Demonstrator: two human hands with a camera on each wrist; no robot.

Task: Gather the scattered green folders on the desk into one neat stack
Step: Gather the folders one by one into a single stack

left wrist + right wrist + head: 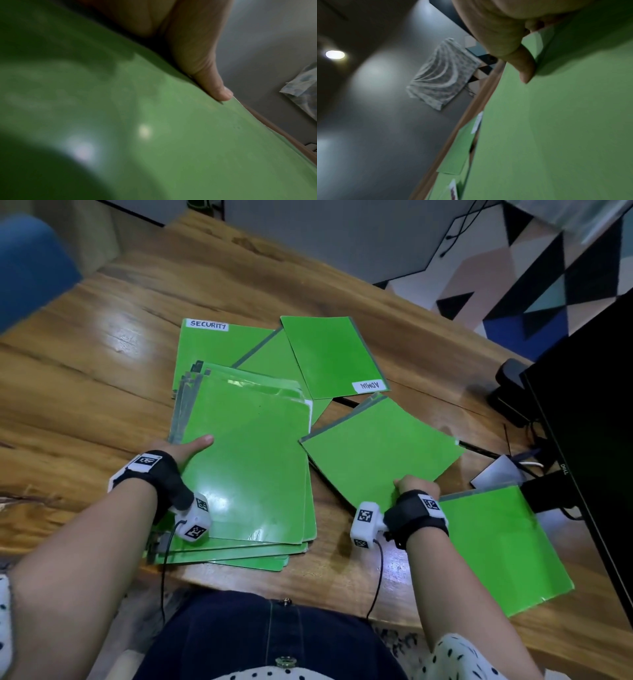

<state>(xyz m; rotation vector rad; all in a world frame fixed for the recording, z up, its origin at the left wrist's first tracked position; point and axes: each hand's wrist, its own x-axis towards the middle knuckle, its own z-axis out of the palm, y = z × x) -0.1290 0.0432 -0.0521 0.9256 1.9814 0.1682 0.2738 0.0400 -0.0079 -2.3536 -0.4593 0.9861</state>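
I have my left hand (186, 447) gripping the left edge of the stack (246, 467) at 7 o'clock on the desk (102, 364), thumb flat on top. My right hand (416, 486) pinches the near corner of 1 loose folder (380, 446) at 4 o'clock, lifted. The SECURITY folder (219, 344) and ADMIN folder (332, 354) lie at 12 o'clock, another folder (496, 546) beside the monitor (589, 440).
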